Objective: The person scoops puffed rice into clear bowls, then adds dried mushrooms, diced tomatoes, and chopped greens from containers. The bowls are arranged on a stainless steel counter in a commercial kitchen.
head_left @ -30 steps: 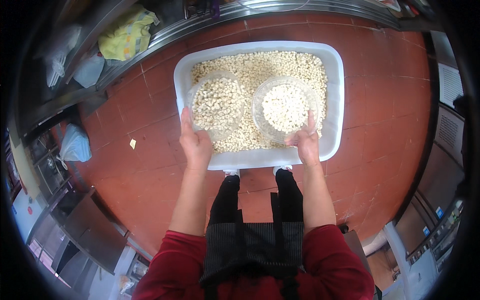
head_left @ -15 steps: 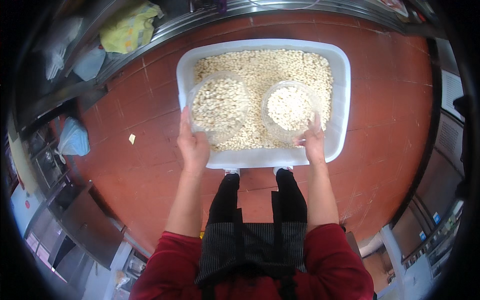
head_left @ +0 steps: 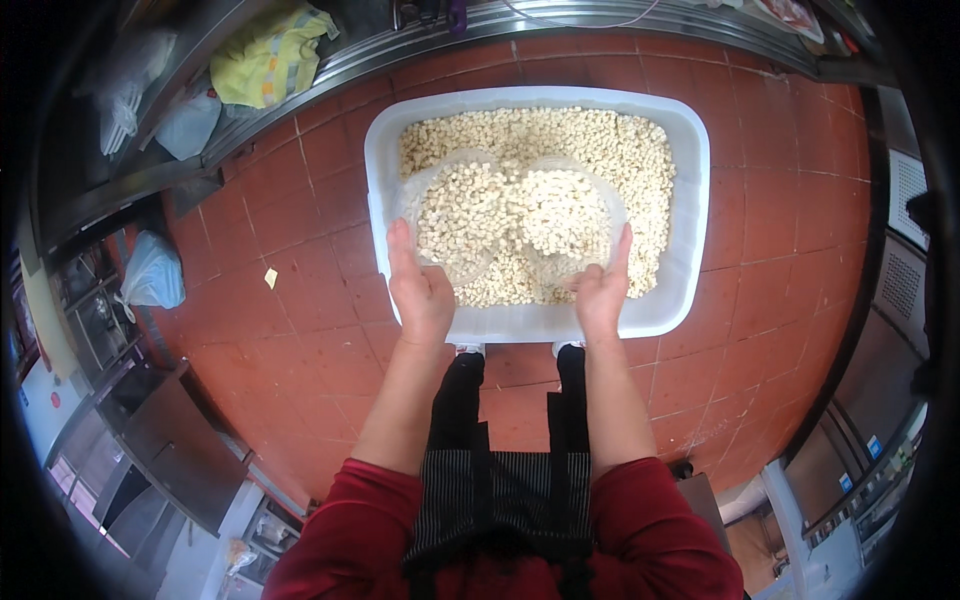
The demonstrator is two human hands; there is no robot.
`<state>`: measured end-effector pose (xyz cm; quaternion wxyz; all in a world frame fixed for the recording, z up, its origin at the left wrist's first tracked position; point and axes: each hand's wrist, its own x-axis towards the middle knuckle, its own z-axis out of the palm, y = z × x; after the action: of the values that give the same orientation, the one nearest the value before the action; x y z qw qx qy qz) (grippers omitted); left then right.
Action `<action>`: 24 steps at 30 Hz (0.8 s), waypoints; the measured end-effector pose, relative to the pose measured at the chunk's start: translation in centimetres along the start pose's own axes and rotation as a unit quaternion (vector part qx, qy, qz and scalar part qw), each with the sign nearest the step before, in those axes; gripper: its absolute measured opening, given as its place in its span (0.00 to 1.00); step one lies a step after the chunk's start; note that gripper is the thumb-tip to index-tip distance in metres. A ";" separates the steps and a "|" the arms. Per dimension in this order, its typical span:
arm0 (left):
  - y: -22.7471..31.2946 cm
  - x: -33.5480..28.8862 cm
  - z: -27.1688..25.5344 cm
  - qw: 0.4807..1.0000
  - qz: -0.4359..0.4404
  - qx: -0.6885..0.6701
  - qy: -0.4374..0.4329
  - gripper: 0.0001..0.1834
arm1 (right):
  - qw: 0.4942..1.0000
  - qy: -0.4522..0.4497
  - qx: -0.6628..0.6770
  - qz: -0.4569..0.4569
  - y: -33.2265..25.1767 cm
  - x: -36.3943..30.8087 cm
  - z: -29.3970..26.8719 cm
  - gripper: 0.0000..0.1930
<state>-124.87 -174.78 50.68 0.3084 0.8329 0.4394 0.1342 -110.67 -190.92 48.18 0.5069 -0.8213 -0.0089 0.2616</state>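
A large white plastic tub (head_left: 690,250) on the floor in front of me holds a deep layer of small pale, chunky pieces (head_left: 640,150). My left hand (head_left: 420,295) grips the near left side of a clear round bowl (head_left: 410,192). In my right hand (head_left: 603,290) is a second clear round bowl (head_left: 617,208), gripped at its near right side. Both bowls contain the same pale pieces and are over the tub, side by side with their inner edges close. They look tilted toward each other. Where their contents end and the pieces below begin is hard to make out.
Red tiles (head_left: 270,370) surround the tub, with a small pale scrap (head_left: 271,278) at left. A blue plastic bag (head_left: 153,270) hangs by the left shelving. Beyond the tub runs a metal ledge (head_left: 400,52) with a yellow cloth (head_left: 270,58). My shoes touch or nearly touch the tub's near side.
My hands have come closer together, bringing the two bowls inward until they nearly meet. The bowls now tip more toward the middle of the tub.
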 end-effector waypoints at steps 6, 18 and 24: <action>0.0 0.0 0.1 1.000 0.010 0.020 0.005 0.34 | 0.977 -0.050 0.146 0.146 -0.6 -0.9 -1.2 0.37; -1.2 1.0 -3.3 0.887 -0.294 -0.345 -0.088 0.34 | 0.957 -0.051 0.171 0.227 0.6 1.0 -3.5 0.36; -3.5 1.3 -4.2 0.788 -0.331 -0.509 -0.098 0.36 | 0.930 -0.151 0.259 0.213 1.5 0.8 -6.4 0.36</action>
<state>-128.52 -170.57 51.66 0.7548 0.3669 0.5237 0.1462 -107.53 -196.72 48.83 0.6274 -0.5949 0.1578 0.4770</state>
